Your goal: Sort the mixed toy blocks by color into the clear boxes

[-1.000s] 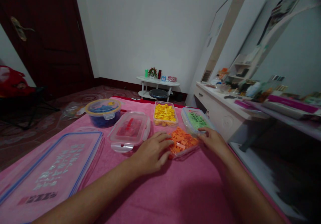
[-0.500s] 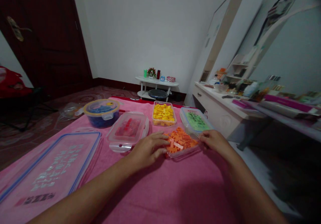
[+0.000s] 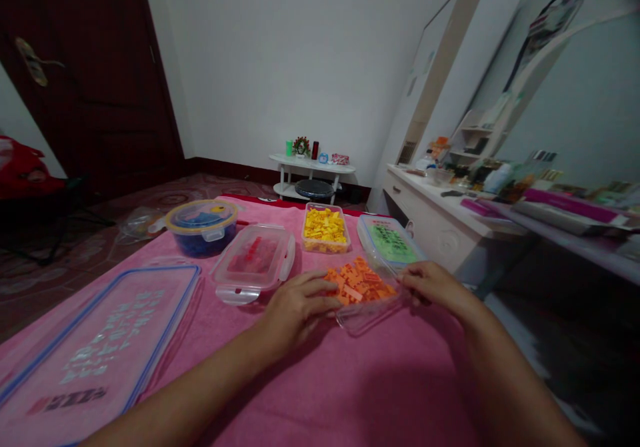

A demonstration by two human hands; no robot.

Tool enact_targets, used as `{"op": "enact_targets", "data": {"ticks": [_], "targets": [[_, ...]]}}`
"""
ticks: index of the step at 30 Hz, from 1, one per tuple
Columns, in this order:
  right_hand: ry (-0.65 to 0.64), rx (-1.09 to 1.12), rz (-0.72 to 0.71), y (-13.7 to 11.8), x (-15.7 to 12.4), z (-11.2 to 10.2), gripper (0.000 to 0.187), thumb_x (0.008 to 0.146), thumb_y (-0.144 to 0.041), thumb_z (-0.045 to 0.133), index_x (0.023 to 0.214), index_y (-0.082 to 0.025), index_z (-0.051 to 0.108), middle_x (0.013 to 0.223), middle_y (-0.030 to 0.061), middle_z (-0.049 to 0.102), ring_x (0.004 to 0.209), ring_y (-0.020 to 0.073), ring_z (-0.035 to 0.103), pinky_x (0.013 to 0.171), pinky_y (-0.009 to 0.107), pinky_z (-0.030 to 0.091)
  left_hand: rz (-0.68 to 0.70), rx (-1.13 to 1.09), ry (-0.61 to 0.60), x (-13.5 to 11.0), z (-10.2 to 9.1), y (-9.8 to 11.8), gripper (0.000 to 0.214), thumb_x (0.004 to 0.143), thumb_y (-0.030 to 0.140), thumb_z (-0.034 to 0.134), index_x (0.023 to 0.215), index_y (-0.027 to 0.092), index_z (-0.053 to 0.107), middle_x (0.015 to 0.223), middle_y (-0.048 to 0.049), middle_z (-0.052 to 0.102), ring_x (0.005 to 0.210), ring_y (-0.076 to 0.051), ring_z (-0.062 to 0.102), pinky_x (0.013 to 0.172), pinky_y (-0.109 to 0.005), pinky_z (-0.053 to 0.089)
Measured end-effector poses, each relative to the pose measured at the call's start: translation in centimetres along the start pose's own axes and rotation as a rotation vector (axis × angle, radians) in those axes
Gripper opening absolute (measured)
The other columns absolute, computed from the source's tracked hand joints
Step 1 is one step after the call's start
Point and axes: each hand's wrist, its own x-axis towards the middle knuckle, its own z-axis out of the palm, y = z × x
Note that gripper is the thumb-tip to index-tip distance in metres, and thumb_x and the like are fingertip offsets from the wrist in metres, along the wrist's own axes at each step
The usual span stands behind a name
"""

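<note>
The clear box of orange bricks [image 3: 363, 291] sits on the pink cloth [image 3: 350, 380], right of the middle, held from both sides. The left hand [image 3: 295, 307] closes its grip over the left rim, and the right hand [image 3: 433, 285] clasps the right rim. Just beyond stand an open box of yellow bricks [image 3: 326, 228] and a lidded green box [image 3: 390, 241]. Farther left are a lidded red box [image 3: 255, 260], a round blue tub [image 3: 203, 225] and, near left, a large flat lid [image 3: 100, 340].
</note>
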Motion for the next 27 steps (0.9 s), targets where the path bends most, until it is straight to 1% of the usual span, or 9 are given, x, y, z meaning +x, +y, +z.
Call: {"op": "enact_targets", "data": {"ticks": [3,6,11,15,18,20,22,24,27], "targets": [[0.2,-0.171,-0.057,-0.8,-0.3,-0.7,0.021,0.07,-0.032,0.054,0.058,-0.016,0.059,0.047,0.0017,0.058,0.045,0.0121,0.054,0.043,0.021,0.034,0.113,0.09,0.034,0.4,-0.4,-0.2,0.023,0.089,0.018,0.048,0.104,0.022,0.066,0.104,-0.0071,0.068,0.105,-0.019,0.059,0.088,-0.036,0.05],[0.317,-0.034,-0.086,-2.4,-1.2,-1.0,0.022,0.071,-0.034,0.054,0.064,-0.015,0.062,0.05,0.0021,0.06,0.044,0.0115,0.053,0.043,0.022,0.036,0.158,0.127,0.133,1.1,-1.4,0.3,0.022,0.089,0.014,0.048,0.103,0.019,0.064,0.102,-0.0078,0.068,0.101,-0.018,0.06,0.084,-0.033,0.051],[0.309,0.486,-0.103,-4.2,-2.9,-1.3,0.032,0.065,-0.031,0.06,0.09,-0.012,0.064,0.051,-0.001,0.056,0.035,0.0072,0.042,0.036,0.02,0.033,0.183,0.098,0.196,1.9,-3.4,1.2,0.019,0.085,0.015,0.054,0.102,0.018,0.062,0.101,-0.0072,0.067,0.098,-0.017,0.059,0.084,-0.032,0.05],[0.275,0.605,-0.091,-4.0,-2.9,-1.3,0.034,0.064,-0.027,0.062,0.093,-0.011,0.063,0.054,0.0003,0.059,0.036,0.0063,0.043,0.036,0.019,0.034,0.17,0.137,0.173,1.9,-3.6,1.1,0.016,0.085,0.013,0.053,0.096,0.02,0.063,0.092,-0.0043,0.067,0.09,-0.015,0.059,0.079,-0.029,0.049],[0.299,0.648,-0.08,-3.4,-2.2,-1.0,0.029,0.066,-0.024,0.062,0.093,-0.013,0.062,0.057,0.0006,0.061,0.038,0.0066,0.046,0.036,0.017,0.037,-0.024,0.143,0.215,1.8,-3.1,1.2,0.021,0.087,0.015,0.049,0.104,0.021,0.061,0.104,-0.0072,0.063,0.094,-0.017,0.058,0.079,-0.03,0.048],[0.291,0.691,-0.05,-2.9,-1.6,-0.8,0.025,0.067,-0.021,0.061,0.091,-0.014,0.06,0.057,0.0001,0.061,0.038,0.0063,0.047,0.036,0.016,0.037,-0.256,0.095,0.22,1.8,-2.6,1.4,0.027,0.088,0.024,0.05,0.114,0.021,0.056,0.11,-0.0095,0.06,0.094,-0.018,0.059,0.079,-0.033,0.048],[0.248,0.732,0.004,-2.2,-0.9,-0.4,0.021,0.068,-0.02,0.061,0.089,-0.014,0.059,0.057,-0.0003,0.06,0.038,0.0061,0.047,0.037,0.016,0.038,-0.504,-0.032,0.175,1.7,-1.9,1.6,0.037,0.087,0.037,0.05,0.12,0.019,0.05,0.099,-0.0083,0.062,0.082,-0.018,0.06,0.073,-0.033,0.048],[0.191,0.73,0.064,-1.5,-0.2,0.0,0.016,0.07,-0.02,0.061,0.085,-0.015,0.058,0.058,0.0,0.061,0.039,0.0065,0.049,0.038,0.016,0.04,-0.697,-0.207,0.116,1.5,-1.0,1.7,0.041,0.087,0.047,0.047,0.114,0.017,0.051,0.08,-0.0038,0.063,0.07,-0.017,0.06,0.066,-0.03,0.046],[0.158,0.547,0.063,-0.5,0.4,0.5,0.011,0.073,-0.027,0.059,0.076,-0.017,0.055,0.059,0.0019,0.063,0.041,0.0084,0.052,0.039,0.019,0.042,-0.873,-0.491,0.093,1.3,0.5,1.4,0.044,0.086,0.057,0.041,0.087,0.016,0.054,0.064,-0.0004,0.057,0.059,-0.013,0.057,0.056,-0.025,0.043]]}}
